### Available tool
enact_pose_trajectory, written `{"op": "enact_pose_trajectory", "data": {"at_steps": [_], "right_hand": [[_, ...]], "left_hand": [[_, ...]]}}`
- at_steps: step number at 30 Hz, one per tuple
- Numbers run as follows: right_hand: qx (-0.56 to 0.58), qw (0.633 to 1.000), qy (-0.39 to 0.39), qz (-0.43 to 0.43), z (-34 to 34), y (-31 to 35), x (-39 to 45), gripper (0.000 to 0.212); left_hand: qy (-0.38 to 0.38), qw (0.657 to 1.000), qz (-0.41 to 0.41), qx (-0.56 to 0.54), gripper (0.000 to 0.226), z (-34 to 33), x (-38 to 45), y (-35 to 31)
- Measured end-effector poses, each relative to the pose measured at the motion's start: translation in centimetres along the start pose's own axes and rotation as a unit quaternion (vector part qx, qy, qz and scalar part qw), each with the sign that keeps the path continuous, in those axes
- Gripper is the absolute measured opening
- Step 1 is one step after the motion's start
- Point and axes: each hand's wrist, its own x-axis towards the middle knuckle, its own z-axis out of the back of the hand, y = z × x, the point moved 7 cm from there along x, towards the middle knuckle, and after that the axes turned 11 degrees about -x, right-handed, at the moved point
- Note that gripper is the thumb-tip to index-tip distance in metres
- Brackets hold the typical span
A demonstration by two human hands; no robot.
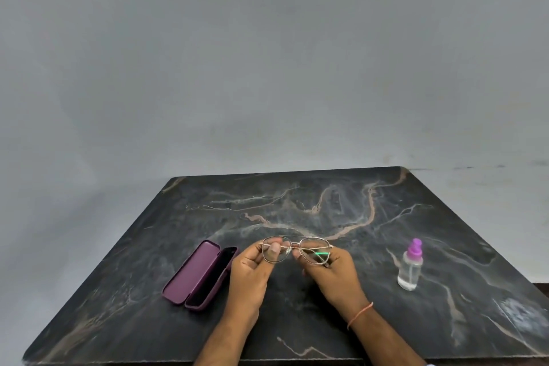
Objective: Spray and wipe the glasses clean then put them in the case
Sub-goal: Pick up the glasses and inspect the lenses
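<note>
Thin gold metal-framed glasses (297, 244) hang a little above the dark marble table (297, 202), held at both ends. My left hand (252, 267) pinches the left lens rim, thumb behind the lens. My right hand (335, 270) grips the right lens side, where a green glint shows. A purple glasses case (199, 275) lies open on the table just left of my left hand, its dark lining facing up. A small clear spray bottle (411, 266) with a purple nozzle stands upright to the right of my right hand. No cloth is visible.
The table's far edge meets a plain grey wall (267, 68). An orange thread band (359, 315) circles my right wrist. Bare marble stretches behind the glasses and along the near edge.
</note>
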Motion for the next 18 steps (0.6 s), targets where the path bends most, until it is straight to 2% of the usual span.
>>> {"op": "enact_pose_trajectory", "data": {"at_steps": [8,12,18], "right_hand": [[-0.083,0.995,-0.037,0.047,0.2,0.8,-0.1,0.015],[-0.093,0.994,-0.058,0.028,0.9,0.2,-0.2,0.017],[-0.154,0.979,-0.112,0.069,1.6,1.0,-0.7,0.038]], "left_hand": [[-0.009,0.999,-0.032,-0.004,0.014,0.3,0.1,-1.0],[-0.018,0.999,-0.035,-0.030,0.013,0.2,0.0,-1.1],[-0.038,0.998,-0.035,-0.047,0.022,0.8,-0.1,-0.9]]}}
